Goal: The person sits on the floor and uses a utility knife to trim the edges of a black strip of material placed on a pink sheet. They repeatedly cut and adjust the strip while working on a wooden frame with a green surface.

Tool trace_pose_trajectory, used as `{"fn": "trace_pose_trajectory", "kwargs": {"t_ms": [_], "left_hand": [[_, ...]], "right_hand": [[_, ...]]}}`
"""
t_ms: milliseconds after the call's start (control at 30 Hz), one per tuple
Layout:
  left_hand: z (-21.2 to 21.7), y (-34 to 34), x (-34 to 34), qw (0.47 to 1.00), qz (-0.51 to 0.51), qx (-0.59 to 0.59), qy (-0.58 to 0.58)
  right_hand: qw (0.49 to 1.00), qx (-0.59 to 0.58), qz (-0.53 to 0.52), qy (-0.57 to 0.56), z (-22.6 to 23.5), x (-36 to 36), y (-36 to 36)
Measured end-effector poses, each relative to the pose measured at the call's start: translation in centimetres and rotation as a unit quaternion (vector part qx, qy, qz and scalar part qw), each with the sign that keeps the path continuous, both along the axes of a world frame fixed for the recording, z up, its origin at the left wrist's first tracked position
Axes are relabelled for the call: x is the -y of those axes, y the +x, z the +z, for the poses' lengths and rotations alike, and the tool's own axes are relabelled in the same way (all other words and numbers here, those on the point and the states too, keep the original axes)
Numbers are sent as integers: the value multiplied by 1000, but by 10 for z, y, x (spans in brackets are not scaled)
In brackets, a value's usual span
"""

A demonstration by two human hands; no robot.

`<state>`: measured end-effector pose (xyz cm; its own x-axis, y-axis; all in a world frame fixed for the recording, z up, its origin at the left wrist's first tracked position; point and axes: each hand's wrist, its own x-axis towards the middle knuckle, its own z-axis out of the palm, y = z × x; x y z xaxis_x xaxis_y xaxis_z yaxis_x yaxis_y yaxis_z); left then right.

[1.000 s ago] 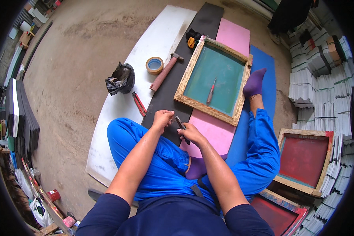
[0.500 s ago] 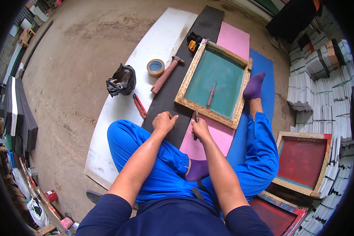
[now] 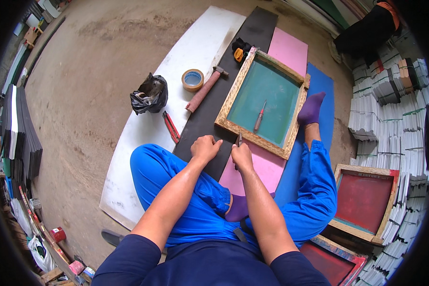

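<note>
My right hand (image 3: 242, 156) is closed around a dark pair of pliers (image 3: 239, 139), its jaws pointing away from me beside the near edge of a wooden-framed screen (image 3: 228, 127). My left hand (image 3: 205, 148) rests close by, over the black sheet, fingers curled and thumb toward the right hand; whatever it may hold is hidden. A screwdriver (image 3: 260, 119) with a reddish handle lies on the green mesh of the screen. Left of the screen lie a hammer (image 3: 205, 91) with a wrapped handle, a roll of brown tape (image 3: 192, 80) and a red utility knife (image 3: 170, 127).
White, black, pink and blue sheets (image 3: 314, 81) cover the floor under me. A black plastic bag (image 3: 149, 94) stands at left. Red-meshed framed screens (image 3: 365, 200) and tall paper stacks (image 3: 391, 124) line the right. Another person (image 3: 367, 28) is at the far right.
The whole view has shifted slightly, with the mat and tools a little farther right. My two hands have come slightly closer together; the pliers stay in my right hand.
</note>
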<state>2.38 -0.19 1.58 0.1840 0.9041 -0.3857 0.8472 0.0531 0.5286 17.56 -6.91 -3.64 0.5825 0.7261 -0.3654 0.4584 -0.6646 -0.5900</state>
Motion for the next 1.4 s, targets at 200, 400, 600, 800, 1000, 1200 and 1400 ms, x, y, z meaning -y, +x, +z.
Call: {"fn": "trace_pose_trajectory", "kwargs": {"t_ms": [200, 400, 600, 800, 1000, 1200, 1400], "left_hand": [[-8, 4, 0, 1000, -6, 3, 7], [-9, 5, -2, 1000, -9, -8, -1], [-7, 6, -4, 1000, 6, -3, -11], [-8, 3, -6, 999, 20, 21, -21], [2, -13, -6, 981, -114, 107, 114], [-1, -28, -6, 975, -156, 42, 151], [7, -31, -7, 978, -159, -7, 137]], "right_hand": [[1000, 0, -16, -16, 11, -4, -7], [984, -150, -90, -18, 52, -7, -14], [963, -246, -105, 32, 28, 4, -9], [844, -515, -132, 71, 25, 16, 9], [875, -483, 32, 1, 38, 27, -2], [870, -478, 107, -50, 37, 18, -9], [845, -509, 119, -111, 36, 17, -8]]}}
